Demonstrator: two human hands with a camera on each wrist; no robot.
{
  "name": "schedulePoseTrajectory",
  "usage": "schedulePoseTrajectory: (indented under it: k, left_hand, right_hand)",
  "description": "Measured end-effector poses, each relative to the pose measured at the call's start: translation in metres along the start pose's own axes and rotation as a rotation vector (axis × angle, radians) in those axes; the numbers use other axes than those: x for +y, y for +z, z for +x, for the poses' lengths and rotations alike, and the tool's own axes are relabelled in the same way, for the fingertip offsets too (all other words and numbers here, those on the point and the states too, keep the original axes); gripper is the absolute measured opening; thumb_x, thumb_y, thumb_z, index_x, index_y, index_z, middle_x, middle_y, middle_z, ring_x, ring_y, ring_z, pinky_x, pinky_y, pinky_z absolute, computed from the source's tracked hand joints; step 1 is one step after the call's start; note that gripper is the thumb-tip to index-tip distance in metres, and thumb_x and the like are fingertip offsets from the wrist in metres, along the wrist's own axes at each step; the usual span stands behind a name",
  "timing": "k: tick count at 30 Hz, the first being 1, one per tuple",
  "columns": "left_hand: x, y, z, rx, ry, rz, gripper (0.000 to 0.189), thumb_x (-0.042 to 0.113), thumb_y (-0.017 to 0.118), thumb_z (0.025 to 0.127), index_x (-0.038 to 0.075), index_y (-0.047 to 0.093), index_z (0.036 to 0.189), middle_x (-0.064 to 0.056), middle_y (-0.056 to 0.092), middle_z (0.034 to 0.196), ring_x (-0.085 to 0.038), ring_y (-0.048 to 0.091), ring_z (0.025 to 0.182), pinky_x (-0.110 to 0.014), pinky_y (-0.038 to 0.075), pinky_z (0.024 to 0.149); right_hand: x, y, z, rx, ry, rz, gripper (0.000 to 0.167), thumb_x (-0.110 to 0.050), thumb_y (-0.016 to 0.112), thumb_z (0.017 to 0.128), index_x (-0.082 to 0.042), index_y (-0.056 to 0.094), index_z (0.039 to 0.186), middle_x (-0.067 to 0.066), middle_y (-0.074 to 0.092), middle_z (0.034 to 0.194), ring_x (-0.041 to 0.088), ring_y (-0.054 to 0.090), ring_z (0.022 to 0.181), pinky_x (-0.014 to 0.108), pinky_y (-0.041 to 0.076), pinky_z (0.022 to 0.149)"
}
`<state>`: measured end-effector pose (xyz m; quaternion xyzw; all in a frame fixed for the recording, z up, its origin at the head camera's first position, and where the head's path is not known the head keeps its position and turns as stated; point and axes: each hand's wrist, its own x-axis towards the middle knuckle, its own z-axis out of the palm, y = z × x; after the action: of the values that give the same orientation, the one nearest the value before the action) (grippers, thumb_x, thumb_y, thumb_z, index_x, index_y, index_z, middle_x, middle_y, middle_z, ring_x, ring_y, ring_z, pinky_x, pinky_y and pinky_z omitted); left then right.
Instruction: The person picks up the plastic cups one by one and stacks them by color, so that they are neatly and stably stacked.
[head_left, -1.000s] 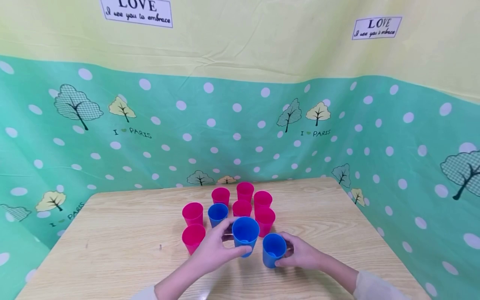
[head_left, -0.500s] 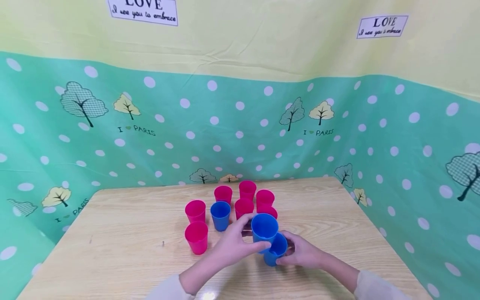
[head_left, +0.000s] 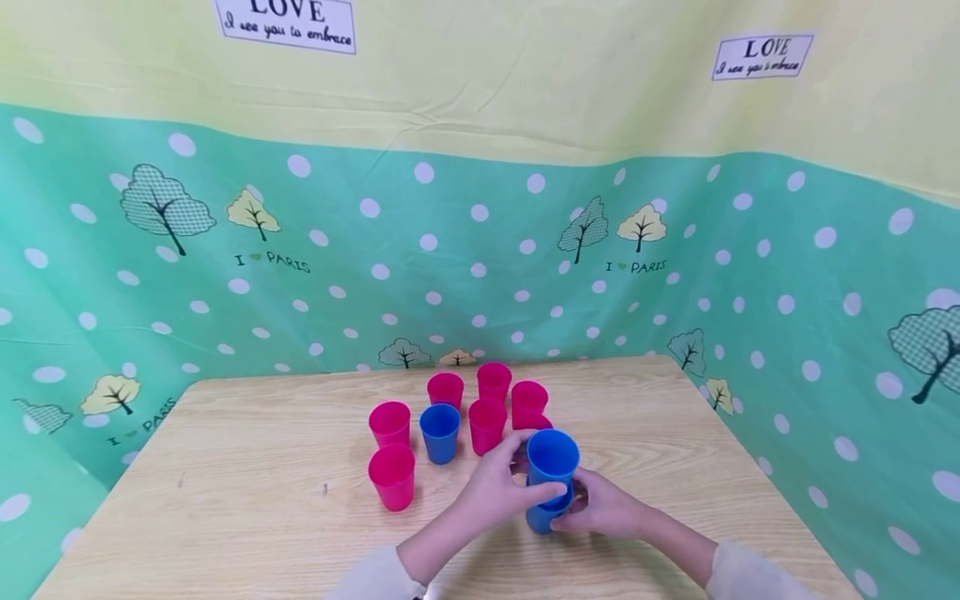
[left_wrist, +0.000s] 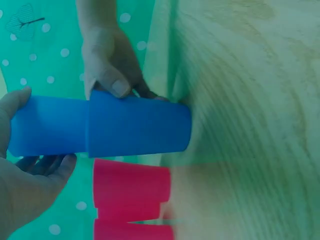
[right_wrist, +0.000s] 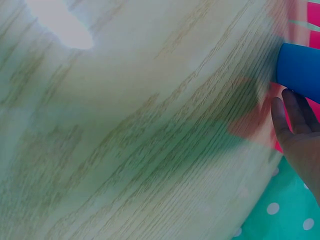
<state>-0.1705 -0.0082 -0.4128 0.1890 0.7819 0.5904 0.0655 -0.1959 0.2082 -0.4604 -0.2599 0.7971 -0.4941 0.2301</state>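
My left hand [head_left: 495,492] grips a blue plastic cup [head_left: 553,454] by its sides, thumb in front and fingers behind. Its lower part sits inside the mouth of a second blue cup [head_left: 538,522], as the left wrist view shows from the side. Curled round that lower cup, my right hand [head_left: 609,505] holds it from the right, near the table surface. In the right wrist view the right fingers [right_wrist: 295,117] lie along the lower blue cup [right_wrist: 300,70]. A third blue cup [head_left: 440,433] stands upright to the left.
Several pink-red cups stand upright on the wooden table [head_left: 247,467]: two at the left, including the near one [head_left: 392,479], others behind, like the middle one [head_left: 488,427]. One pink-red cup [head_left: 534,420] is partly hidden by my left hand. A patterned cloth [head_left: 337,225] hangs behind.
My left hand has carried its blue cup rightward over the other blue cup and lowered it into that cup's mouth. My right hand has stayed nearly in place, holding the lower cup.
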Motion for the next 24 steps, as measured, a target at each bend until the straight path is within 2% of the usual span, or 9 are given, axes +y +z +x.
schedulePoseTrajectory:
  k: [7, 9, 16, 24]
  left_hand:
    - [-0.014, 0.007, 0.000, -0.016, 0.059, 0.091, 0.062, 0.035, 0.076, 0.077, 0.016, 0.048, 0.129, 0.002, 0.061, 0.120, -0.017, 0.058, 0.110, -0.044, 0.049, 0.094]
    - [-0.020, 0.009, 0.000, -0.020, 0.058, 0.113, 0.062, 0.036, 0.076, 0.077, 0.019, 0.048, 0.129, 0.004, 0.060, 0.120, -0.015, 0.057, 0.112, -0.044, 0.048, 0.095]
    - [-0.035, 0.015, -0.002, -0.045, -0.013, 0.118, 0.065, 0.039, 0.076, 0.076, 0.022, 0.045, 0.131, 0.007, 0.056, 0.123, -0.016, 0.053, 0.116, -0.044, 0.048, 0.096]
    - [-0.039, 0.016, -0.003, -0.054, -0.019, 0.097, 0.066, 0.036, 0.076, 0.077, 0.017, 0.045, 0.132, 0.003, 0.057, 0.122, -0.020, 0.054, 0.114, -0.042, 0.049, 0.093]
  right_hand:
    - [0.000, 0.001, 0.000, 0.007, -0.031, -0.027, 0.057, -0.019, 0.072, 0.081, -0.006, 0.045, 0.130, 0.015, 0.057, 0.123, 0.011, 0.057, 0.103, 0.024, 0.050, 0.081]
    - [0.000, 0.001, 0.001, 0.010, -0.049, -0.024, 0.058, -0.019, 0.072, 0.080, -0.006, 0.045, 0.130, 0.015, 0.057, 0.122, 0.008, 0.058, 0.102, 0.024, 0.051, 0.081]
    - [0.002, 0.002, 0.002, 0.014, -0.080, -0.001, 0.065, -0.017, 0.073, 0.080, -0.005, 0.041, 0.135, 0.015, 0.055, 0.121, 0.010, 0.057, 0.103, 0.026, 0.052, 0.083]
    - [0.003, 0.003, 0.003, 0.014, -0.047, 0.003, 0.064, -0.019, 0.073, 0.080, -0.006, 0.042, 0.135, 0.014, 0.055, 0.121, 0.013, 0.056, 0.103, 0.027, 0.052, 0.084]
